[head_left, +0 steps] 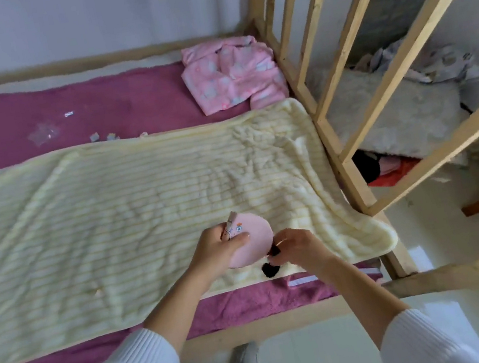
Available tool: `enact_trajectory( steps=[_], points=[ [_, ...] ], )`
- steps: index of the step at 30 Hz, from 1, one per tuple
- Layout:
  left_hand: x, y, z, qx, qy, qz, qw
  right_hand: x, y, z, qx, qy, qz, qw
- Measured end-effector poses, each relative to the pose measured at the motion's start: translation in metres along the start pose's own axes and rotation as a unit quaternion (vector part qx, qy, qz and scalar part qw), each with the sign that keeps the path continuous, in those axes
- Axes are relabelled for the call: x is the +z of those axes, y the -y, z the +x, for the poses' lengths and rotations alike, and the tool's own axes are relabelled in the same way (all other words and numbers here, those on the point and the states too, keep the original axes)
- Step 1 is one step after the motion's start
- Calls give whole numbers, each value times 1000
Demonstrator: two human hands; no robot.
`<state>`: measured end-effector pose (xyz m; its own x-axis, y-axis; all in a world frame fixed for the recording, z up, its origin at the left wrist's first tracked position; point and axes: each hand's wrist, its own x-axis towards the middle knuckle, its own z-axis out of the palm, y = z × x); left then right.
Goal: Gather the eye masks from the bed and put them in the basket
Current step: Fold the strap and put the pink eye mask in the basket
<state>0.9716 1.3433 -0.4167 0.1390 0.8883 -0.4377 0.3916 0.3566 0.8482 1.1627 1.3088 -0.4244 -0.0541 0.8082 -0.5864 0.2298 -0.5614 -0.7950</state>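
A pink eye mask (254, 236) with a small printed face is folded over in my left hand (218, 247), which grips it from the left just above the cream striped blanket (109, 210). My right hand (296, 246) pinches a black piece (271, 267) that hangs at the mask's lower right; whether this is a strap or a second mask I cannot tell. Both hands are near the blanket's front right corner. No basket is in view.
The blanket lies on a magenta bed sheet (14, 125). Folded pink pyjamas (234, 75) sit at the back right. Small clear wrappers (44, 132) lie on the sheet at the back left. A wooden ladder frame (353, 90) stands at the right, with a grey fluffy cushion (389, 110) behind it.
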Motion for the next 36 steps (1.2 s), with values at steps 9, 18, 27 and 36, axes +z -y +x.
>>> enact_trajectory(
  steps=[9,18,27,36],
  points=[
    [-47,-19,-111,50,-223,-94,969,-10,52,-83,-124,108,-7,986],
    [-36,10,-204,103,-314,-123,936,25,89,-143,-282,119,55,950],
    [-87,27,-281,122,-444,-103,882,85,104,-181,-182,419,-371,809],
    [-151,93,-365,127,-458,-164,864,253,126,-227,-379,288,-110,872]
  ],
)
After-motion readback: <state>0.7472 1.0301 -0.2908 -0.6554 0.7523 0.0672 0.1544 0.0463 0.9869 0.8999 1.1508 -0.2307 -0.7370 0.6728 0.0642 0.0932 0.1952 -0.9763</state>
